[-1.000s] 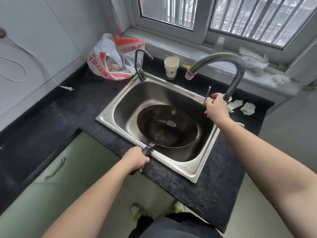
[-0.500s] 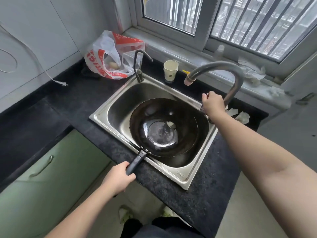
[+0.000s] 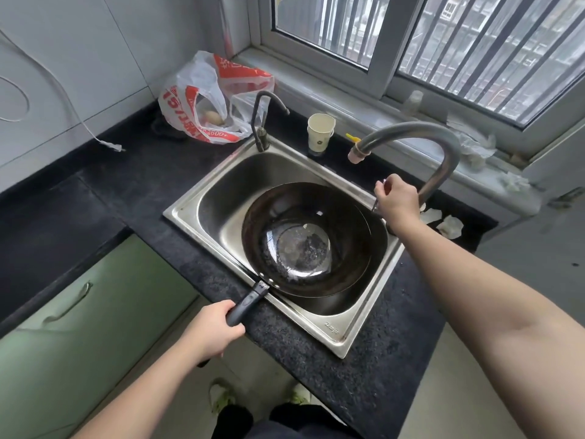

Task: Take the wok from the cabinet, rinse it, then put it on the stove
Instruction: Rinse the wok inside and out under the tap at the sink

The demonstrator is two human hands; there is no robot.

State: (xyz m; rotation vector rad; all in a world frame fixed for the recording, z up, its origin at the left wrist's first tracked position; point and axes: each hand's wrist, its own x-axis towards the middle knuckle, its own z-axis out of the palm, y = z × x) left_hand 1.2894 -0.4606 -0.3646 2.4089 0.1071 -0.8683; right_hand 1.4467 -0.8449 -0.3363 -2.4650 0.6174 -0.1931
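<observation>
A dark round wok (image 3: 316,239) sits level in the steel sink (image 3: 186,213), its bottom wet and shiny. Its black handle (image 3: 247,304) sticks out over the sink's front rim, and my left hand (image 3: 212,331) grips the handle's end. My right hand (image 3: 395,201) is at the base of the tall curved faucet (image 3: 443,153), with fingers curled round the faucet's lever. The faucet's spout ends above the sink's back edge. I see no water running from it.
A black stone counter (image 3: 142,185) surrounds the sink. A red-and-white plastic bag (image 3: 202,99), a small second tap (image 3: 262,122) and stacked paper cups (image 3: 320,131) stand behind the sink. Green cabinet doors (image 3: 79,312) lie below at the left. The stove is out of view.
The wok has come up from a tilt deep in the sink to lie level near the rim. My left hand has slid back along the handle. My right hand stays at the faucet lever.
</observation>
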